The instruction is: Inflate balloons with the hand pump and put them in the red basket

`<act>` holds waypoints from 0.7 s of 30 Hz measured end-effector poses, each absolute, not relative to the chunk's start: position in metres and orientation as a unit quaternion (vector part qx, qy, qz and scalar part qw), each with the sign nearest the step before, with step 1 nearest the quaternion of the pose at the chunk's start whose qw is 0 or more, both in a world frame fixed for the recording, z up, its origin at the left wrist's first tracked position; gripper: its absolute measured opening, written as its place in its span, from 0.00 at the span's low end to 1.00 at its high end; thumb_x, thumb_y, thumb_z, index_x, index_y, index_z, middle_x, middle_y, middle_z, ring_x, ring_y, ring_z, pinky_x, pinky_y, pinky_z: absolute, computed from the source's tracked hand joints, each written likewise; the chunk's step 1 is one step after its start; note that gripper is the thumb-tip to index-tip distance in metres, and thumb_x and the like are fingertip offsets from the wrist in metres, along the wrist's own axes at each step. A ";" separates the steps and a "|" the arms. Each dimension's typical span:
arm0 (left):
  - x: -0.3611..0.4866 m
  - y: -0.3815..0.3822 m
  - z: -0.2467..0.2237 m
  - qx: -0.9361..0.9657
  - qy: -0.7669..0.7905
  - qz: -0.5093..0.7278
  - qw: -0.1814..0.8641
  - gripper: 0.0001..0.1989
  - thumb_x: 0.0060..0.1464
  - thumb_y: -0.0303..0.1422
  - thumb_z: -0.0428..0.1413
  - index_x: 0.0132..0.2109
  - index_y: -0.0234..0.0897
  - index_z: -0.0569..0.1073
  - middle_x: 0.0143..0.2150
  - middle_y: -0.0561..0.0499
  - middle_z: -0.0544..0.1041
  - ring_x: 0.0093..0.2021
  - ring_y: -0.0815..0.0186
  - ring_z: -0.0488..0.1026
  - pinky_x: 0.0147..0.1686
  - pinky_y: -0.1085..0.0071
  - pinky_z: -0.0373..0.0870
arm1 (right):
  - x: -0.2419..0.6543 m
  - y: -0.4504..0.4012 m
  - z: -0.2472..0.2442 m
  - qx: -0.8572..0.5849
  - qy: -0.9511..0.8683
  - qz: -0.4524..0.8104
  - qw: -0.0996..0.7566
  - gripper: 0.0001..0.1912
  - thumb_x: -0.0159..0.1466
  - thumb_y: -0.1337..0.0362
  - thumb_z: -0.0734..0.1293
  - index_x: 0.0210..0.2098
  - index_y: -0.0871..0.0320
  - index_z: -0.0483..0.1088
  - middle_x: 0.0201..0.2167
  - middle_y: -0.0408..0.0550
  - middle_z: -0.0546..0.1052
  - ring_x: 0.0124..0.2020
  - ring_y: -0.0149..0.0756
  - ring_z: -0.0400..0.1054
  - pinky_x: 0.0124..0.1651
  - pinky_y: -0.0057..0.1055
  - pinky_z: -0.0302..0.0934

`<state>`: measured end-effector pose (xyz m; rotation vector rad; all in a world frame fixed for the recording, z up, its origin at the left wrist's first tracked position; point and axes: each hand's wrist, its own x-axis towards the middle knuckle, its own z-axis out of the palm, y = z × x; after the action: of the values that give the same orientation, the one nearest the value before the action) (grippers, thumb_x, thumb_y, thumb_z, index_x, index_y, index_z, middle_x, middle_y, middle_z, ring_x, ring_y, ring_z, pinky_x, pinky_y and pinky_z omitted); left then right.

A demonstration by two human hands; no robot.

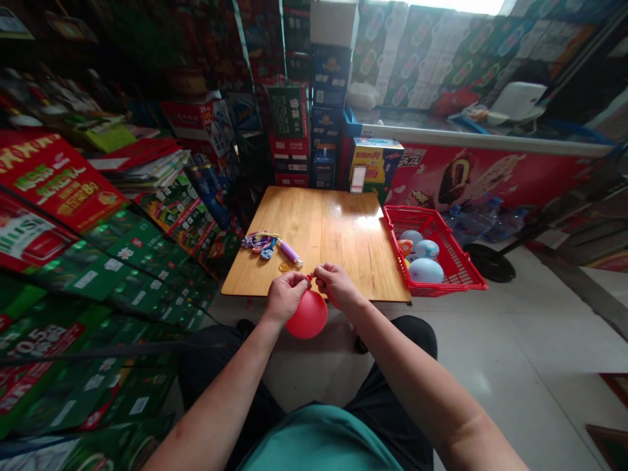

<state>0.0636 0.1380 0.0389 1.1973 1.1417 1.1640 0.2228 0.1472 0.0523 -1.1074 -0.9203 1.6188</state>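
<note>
A small inflated red balloon (pixel 307 315) hangs just off the front edge of the wooden table (pixel 338 229). My left hand (pixel 285 296) pinches it near its neck. The fingertips of my right hand (pixel 336 285) are pressed together right beside that neck, on a small thing too tiny to make out. On the table behind my hands lie a purple balloon pump (pixel 290 251), a pile of limp balloons (pixel 260 243) and a small yellow coil (pixel 284 267).
Right of the table, a red plastic basket (pixel 456 258) holds several inflated balloons (pixel 426 270). Stacked green cartons (pixel 122 275) crowd the left side. Boxes (pixel 375 160) and a red freezer (pixel 490 173) stand behind the table. A round black stand base (pixel 490 263) is on the floor.
</note>
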 end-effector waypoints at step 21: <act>0.062 0.150 0.044 0.464 0.438 0.544 0.545 0.20 0.48 0.42 0.74 0.44 0.34 0.84 0.41 0.41 0.86 0.39 0.58 0.82 0.41 0.65 0.76 | 0.242 0.154 0.071 -0.511 -0.417 0.662 0.357 0.07 0.53 0.67 0.73 0.27 0.58 0.71 0.19 0.38 0.67 0.19 0.25 0.56 0.22 0.26 0.45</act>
<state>0.0617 0.1502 0.0437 1.1009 1.0403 1.2906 0.2424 0.1540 0.0711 -1.3186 -1.0755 1.7091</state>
